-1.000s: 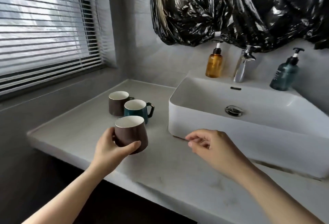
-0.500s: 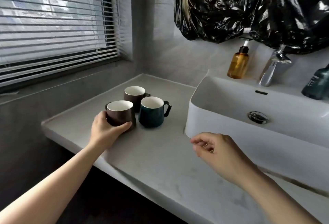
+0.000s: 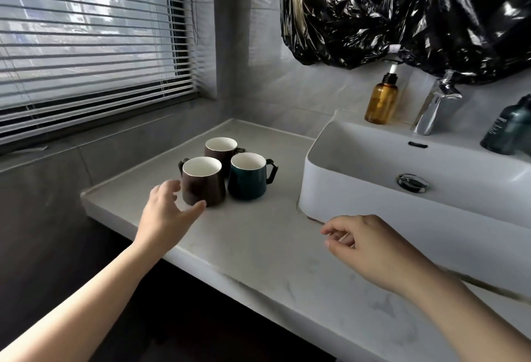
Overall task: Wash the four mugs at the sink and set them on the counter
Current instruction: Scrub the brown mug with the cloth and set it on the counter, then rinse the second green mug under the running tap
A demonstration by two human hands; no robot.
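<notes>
Mugs, three of them, stand upright in a tight cluster on the pale worktop (image 3: 258, 235), left of the white sink (image 3: 359, 203). The near brown mug (image 3: 202, 186) has its handle turned to the far left, the teal mug (image 3: 247, 180) is just beside it on the right with its handle facing the sink, and the far brown mug (image 3: 219, 149) stands behind the two. The left hand (image 3: 166, 215) is spread wide just beside the near brown mug, fingers off its left wall and thumb tip at its base; whether the thumb touches cannot be told. The right hand (image 3: 370, 246) hovers over the worktop by the sink's near left corner, fingers loosely curled and holding nothing. On the sink's far ledge stand an amber pump bottle (image 3: 380, 101), a chrome faucet (image 3: 436, 106) and a dark green bottle (image 3: 508, 129), under a crumpled black plastic bag (image 3: 402, 11). Slatted blinds (image 3: 86, 39) cover the window at far left.
</notes>
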